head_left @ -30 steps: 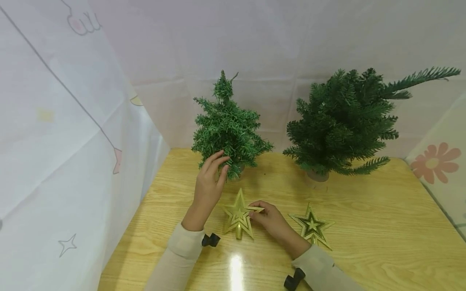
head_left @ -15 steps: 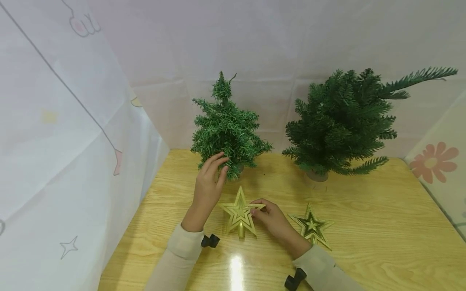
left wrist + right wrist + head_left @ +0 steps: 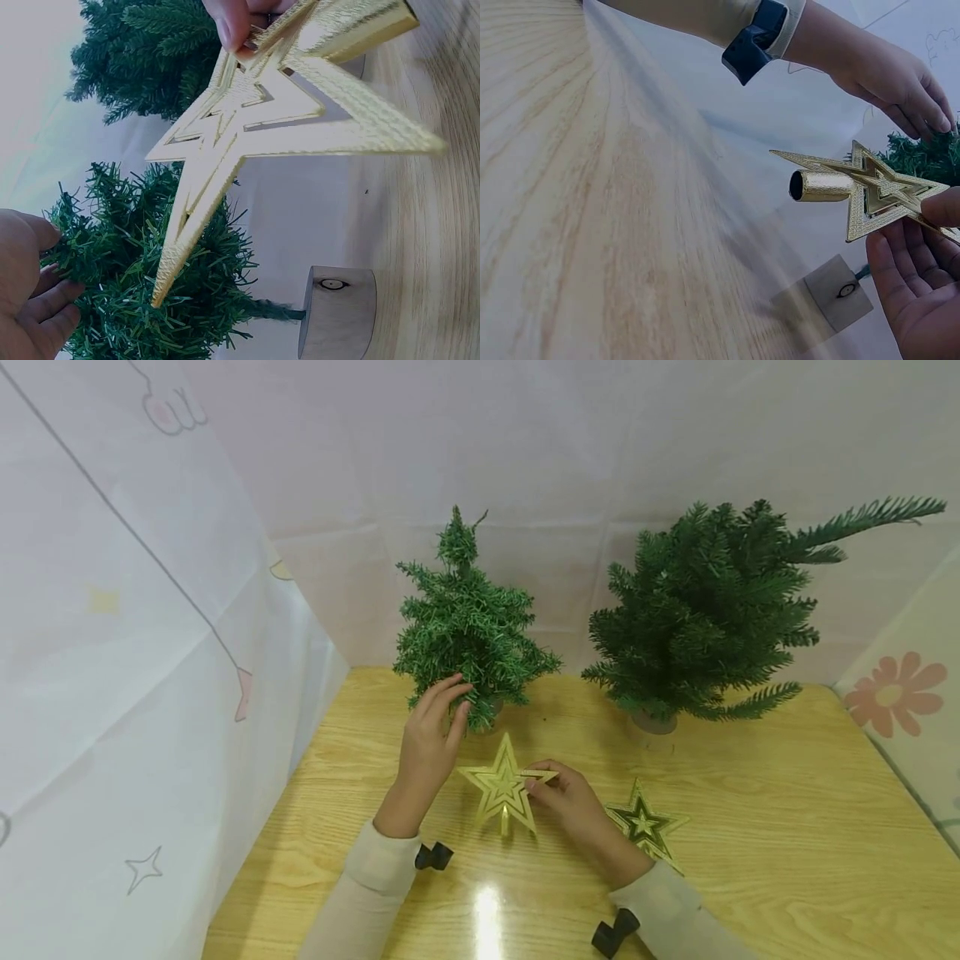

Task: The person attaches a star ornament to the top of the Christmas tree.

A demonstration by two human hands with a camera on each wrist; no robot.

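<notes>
A gold star tree topper (image 3: 504,781) with a hollow tube at its base is pinched by one point in my right hand (image 3: 573,802). It stands raised above the table, point up; the right wrist view shows the tube's (image 3: 821,186) dark opening. My left hand (image 3: 431,735) is at the lower front branches of the smaller green Christmas tree (image 3: 468,618), fingers loosely bent. In the left wrist view its fingertips (image 3: 71,292) meet the needles; I cannot tell whether they press on them. The tree's round wooden base (image 3: 337,311) rests on the table.
A second gold star (image 3: 643,827) lies on the wooden table (image 3: 787,827), partly behind the right forearm. A bigger, darker Christmas tree (image 3: 705,610) stands at the back right, one branch jutting out rightward. White printed cloth (image 3: 337,452) hangs behind and at the sides.
My right hand has brought the star slightly up and to the right, turning its face more toward the head camera. The left hand has stayed in place at the smaller tree.
</notes>
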